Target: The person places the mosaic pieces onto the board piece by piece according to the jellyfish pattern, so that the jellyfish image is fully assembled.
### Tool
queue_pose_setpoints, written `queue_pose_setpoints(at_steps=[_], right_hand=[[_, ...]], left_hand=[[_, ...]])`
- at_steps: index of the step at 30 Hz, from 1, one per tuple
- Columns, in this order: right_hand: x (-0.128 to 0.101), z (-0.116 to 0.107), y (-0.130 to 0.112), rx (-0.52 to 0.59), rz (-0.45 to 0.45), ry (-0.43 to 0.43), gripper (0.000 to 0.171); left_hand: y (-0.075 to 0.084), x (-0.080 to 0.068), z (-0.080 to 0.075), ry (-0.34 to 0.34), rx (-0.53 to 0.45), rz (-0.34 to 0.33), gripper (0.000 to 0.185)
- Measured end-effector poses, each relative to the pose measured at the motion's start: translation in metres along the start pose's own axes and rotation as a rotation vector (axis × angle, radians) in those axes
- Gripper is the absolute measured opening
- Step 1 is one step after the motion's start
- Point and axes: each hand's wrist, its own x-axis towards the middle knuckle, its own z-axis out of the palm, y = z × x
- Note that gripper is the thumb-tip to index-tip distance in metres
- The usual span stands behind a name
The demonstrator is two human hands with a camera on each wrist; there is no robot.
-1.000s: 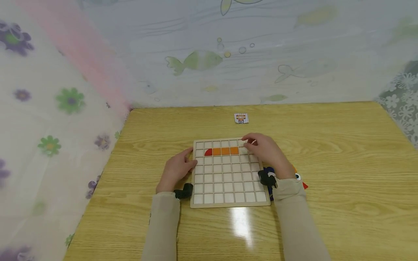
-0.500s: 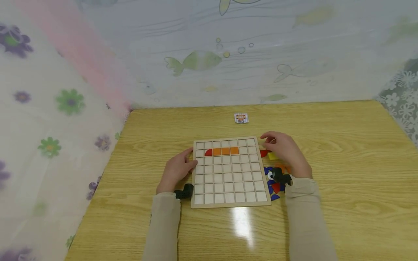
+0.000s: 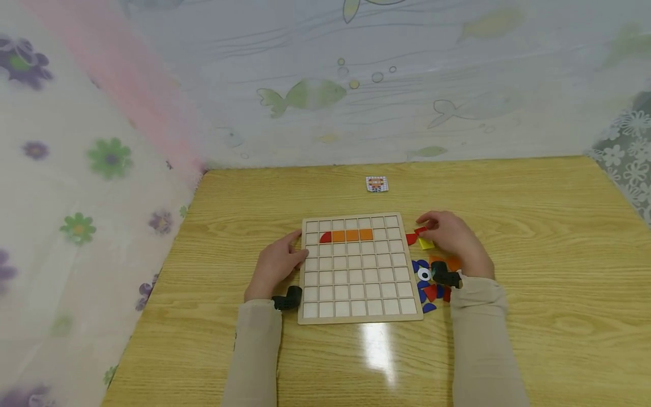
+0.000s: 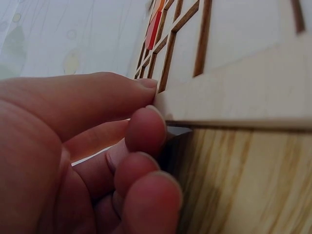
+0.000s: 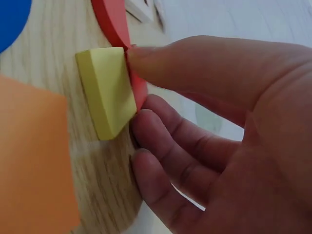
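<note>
Loosely, the left hand (image 3: pixel 273 264) touches the wooden grid board (image 3: pixel 357 276); the right hand (image 3: pixel 451 236) touches a red tile (image 5: pixel 139 89) (whether pinching, unclear).

No text, label, brand or number can be read in any view. A gridded picture is borne by the card (image 3: pixel 377 184), too small for lettering to be made out.
</note>
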Motion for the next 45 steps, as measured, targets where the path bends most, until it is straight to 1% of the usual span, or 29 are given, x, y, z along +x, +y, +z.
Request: queue_pose_setpoints(at_steps=[4,12,18,25,30,34,39,45], right_hand=[[0.0007,0.0022,0.0003,-0.007,-0.002,-0.003,0.027],[-0.0015,0.0024,-0.0049,-0.026,0.048,0.039,0.026],[-0.0017,0.0037,-0.0041,0.001,0.069,0.052,0.023],[-0.0011,0.0042,-0.0037,0.01,0.073,0.06,0.026],[-0.0021,0.0054,-0.005,0.033,0.107,0.054,0.024],[-0.0035,0.0063,-0.006,0.061,0.13,0.043,0.026],[-0.0036,0.0058,-0.0056,0.027,0.132,0.077,0.03],[-0.0033,0.0038,-0.0071,0.026,0.136,0.1,0.029]], left_hand=[[0.0007,-0.0001,0.0004,-0.003,-0.008,-0.005,0.055],[-0.0005,-0.0015,0.002,0.003,-0.035,-0.022,0.055],[-0.0011,0.0003,0.0023,0.002,-0.024,-0.015,0.055],[-0.0002,-0.0003,0.0023,0.004,-0.033,-0.016,0.055],[-0.0005,-0.0018,0.0023,0.004,-0.048,-0.023,0.055],[-0.0015,-0.003,0.0024,0.0,-0.057,-0.033,0.055],[-0.002,-0.0017,0.0031,-0.001,-0.052,-0.019,0.055],[-0.001,-0.0011,0.0024,0.001,-0.063,-0.019,0.056]])
